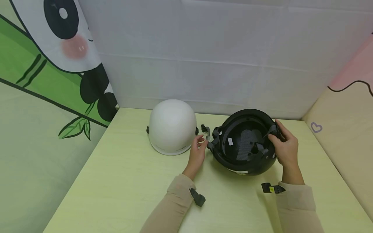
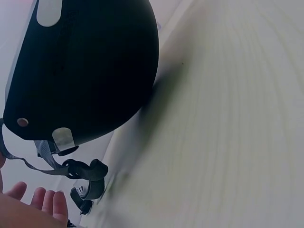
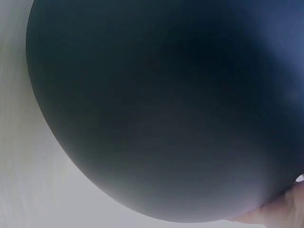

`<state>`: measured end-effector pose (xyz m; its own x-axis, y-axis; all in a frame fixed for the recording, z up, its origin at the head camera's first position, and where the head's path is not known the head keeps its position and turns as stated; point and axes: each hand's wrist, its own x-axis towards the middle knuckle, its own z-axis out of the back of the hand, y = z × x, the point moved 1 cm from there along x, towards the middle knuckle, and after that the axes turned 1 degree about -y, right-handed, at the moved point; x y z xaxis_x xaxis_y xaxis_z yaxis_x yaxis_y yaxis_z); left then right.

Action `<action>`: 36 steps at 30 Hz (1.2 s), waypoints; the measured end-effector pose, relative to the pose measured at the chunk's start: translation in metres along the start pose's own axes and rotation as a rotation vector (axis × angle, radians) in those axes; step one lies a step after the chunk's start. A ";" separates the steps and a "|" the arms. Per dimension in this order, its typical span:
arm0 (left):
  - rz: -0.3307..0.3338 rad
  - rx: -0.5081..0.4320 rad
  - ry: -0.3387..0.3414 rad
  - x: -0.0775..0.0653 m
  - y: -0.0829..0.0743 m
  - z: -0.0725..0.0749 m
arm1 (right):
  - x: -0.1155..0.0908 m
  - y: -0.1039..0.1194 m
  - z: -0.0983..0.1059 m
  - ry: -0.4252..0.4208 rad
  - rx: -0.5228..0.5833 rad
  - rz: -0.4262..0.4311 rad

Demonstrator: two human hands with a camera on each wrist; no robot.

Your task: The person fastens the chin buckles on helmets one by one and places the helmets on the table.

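Two arms (image 1: 167, 207) forward, right fingers (image 1: 284, 130) on the upturned black helmet (image 1: 244, 145).

The black rounded plastic helmet (image 1: 246, 142) looks smooth and matt, its grey straps (image 2: 45, 151) woven cloth; at its nine o'clock, the white domed helmet (image 1: 173, 127) looks smooth plastic; the pale-yellow table (image 1: 128, 181) looks wood-grained.

Black helmet (image 1: 244, 142); white helmet (image 1: 173, 127); pale yellow table (image 1: 125, 168); beige sleeves (image 1: 295, 204)
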<state>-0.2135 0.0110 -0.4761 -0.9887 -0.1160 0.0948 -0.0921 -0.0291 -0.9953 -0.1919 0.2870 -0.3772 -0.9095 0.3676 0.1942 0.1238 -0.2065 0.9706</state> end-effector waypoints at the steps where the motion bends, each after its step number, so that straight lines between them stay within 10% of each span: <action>1: 0.005 0.006 0.005 0.001 0.001 -0.001 | -0.001 -0.001 0.001 -0.002 0.025 -0.008; 36: 0.114 0.164 0.164 0.045 0.024 -0.016 | -0.015 -0.021 0.018 0.032 0.374 0.027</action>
<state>-0.2622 0.0212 -0.4958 -0.9988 0.0343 -0.0357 0.0287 -0.1871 -0.9819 -0.1734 0.3019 -0.3979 -0.9150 0.3369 0.2218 0.2792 0.1322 0.9511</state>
